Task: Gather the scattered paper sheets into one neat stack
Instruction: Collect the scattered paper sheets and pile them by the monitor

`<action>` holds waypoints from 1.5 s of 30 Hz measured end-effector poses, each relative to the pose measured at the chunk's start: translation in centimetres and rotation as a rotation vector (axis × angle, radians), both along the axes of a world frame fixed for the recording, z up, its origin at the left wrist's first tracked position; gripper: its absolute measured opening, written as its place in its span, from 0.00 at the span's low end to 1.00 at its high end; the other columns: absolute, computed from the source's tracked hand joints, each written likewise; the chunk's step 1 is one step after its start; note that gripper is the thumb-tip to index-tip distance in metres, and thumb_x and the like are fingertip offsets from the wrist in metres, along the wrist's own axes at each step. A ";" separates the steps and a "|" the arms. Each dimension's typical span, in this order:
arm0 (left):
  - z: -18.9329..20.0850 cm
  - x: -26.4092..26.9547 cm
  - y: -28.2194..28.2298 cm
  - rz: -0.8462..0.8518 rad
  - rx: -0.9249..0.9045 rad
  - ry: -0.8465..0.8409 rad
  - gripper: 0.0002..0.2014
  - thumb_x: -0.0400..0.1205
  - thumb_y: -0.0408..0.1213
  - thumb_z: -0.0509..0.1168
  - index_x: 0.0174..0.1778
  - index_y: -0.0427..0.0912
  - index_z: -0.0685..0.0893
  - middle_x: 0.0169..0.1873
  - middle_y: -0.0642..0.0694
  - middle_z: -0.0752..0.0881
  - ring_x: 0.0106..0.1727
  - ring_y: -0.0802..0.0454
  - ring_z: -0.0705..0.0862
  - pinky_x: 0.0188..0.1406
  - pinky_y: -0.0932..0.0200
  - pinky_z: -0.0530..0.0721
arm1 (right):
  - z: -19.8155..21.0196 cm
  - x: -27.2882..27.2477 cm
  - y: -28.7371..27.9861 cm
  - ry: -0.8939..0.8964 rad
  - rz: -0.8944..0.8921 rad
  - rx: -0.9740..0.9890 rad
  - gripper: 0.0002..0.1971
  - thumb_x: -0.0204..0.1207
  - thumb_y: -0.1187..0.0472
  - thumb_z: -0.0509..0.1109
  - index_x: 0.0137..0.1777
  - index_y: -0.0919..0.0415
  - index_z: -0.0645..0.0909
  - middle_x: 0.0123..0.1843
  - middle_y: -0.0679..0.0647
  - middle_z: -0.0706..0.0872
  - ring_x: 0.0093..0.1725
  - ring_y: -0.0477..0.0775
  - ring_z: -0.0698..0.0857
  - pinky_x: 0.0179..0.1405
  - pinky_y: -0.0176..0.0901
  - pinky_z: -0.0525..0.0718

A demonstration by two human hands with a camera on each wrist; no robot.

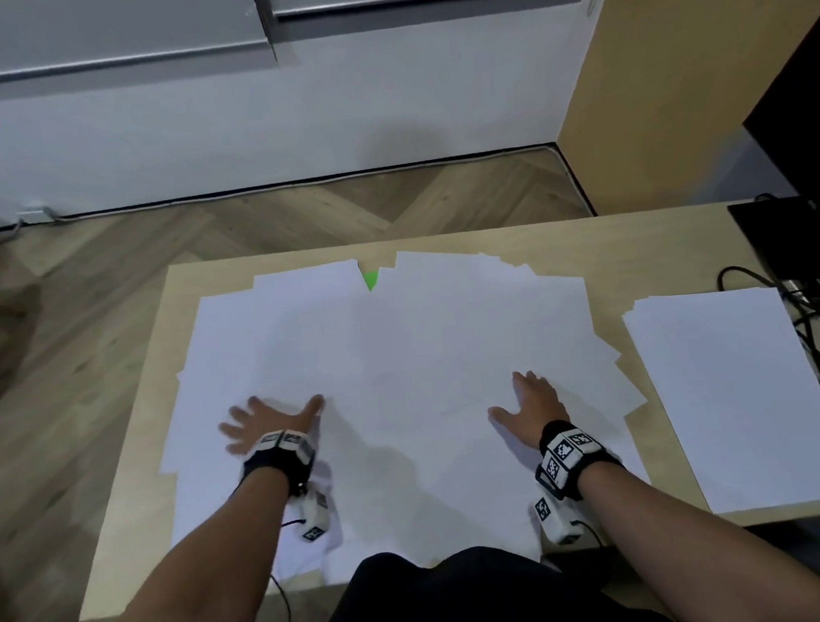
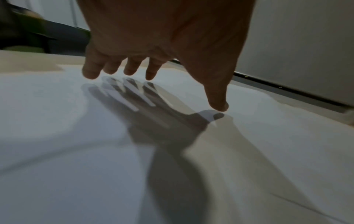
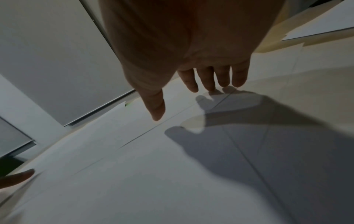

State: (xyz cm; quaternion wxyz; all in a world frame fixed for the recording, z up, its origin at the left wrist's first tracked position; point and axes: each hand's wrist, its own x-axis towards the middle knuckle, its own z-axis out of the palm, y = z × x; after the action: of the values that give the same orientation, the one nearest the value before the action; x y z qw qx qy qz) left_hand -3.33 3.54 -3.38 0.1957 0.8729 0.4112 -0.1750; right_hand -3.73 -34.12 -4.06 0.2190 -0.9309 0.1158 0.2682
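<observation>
Several white paper sheets (image 1: 402, 360) lie spread and overlapping over the middle of the light wooden table (image 1: 560, 245). My left hand (image 1: 269, 422) is over the sheets at the near left, fingers spread and straight; in the left wrist view this hand (image 2: 153, 72) hovers just above the paper (image 2: 76, 136) with its shadow below. My right hand (image 1: 528, 407) is over the sheets at the near right, fingers straight; in the right wrist view this hand (image 3: 191, 91) is close above the paper (image 3: 134, 174). Neither hand holds anything.
A squared pile of white sheets (image 1: 738, 393) lies at the table's right end. Black cables (image 1: 811, 328) and a dark device (image 1: 779, 232) sit at the far right. A green scrap (image 1: 370, 279) shows between sheets at the far edge. Wood floor lies beyond.
</observation>
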 end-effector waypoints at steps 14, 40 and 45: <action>-0.2 -4.0 5.6 0.043 0.100 -0.022 0.64 0.59 0.80 0.66 0.83 0.40 0.58 0.75 0.38 0.68 0.73 0.33 0.66 0.68 0.37 0.71 | 0.1 0.9 9.3 0.062 0.063 0.038 0.53 0.75 0.31 0.65 0.87 0.59 0.42 0.88 0.58 0.42 0.87 0.58 0.41 0.85 0.57 0.52; 2.6 -0.7 5.1 0.044 -0.535 -0.405 0.22 0.70 0.33 0.75 0.60 0.42 0.81 0.54 0.40 0.87 0.51 0.43 0.85 0.50 0.56 0.79 | 3.2 -0.2 13.3 -0.148 0.095 0.335 0.20 0.73 0.46 0.75 0.65 0.47 0.82 0.53 0.45 0.88 0.56 0.48 0.86 0.62 0.45 0.84; 5.5 1.1 2.6 -0.241 -0.793 -0.297 0.23 0.58 0.39 0.74 0.50 0.42 0.85 0.45 0.42 0.90 0.46 0.43 0.89 0.45 0.54 0.87 | 4.6 3.0 11.2 -0.142 -0.143 0.530 0.55 0.61 0.40 0.84 0.85 0.48 0.57 0.82 0.48 0.68 0.82 0.51 0.66 0.77 0.51 0.69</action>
State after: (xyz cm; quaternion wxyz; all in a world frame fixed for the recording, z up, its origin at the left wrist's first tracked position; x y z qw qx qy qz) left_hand -2.27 6.10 2.15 0.5509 0.7877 0.1748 -0.2134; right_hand -0.73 -22.91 0.56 0.4805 -0.8472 0.0913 0.2074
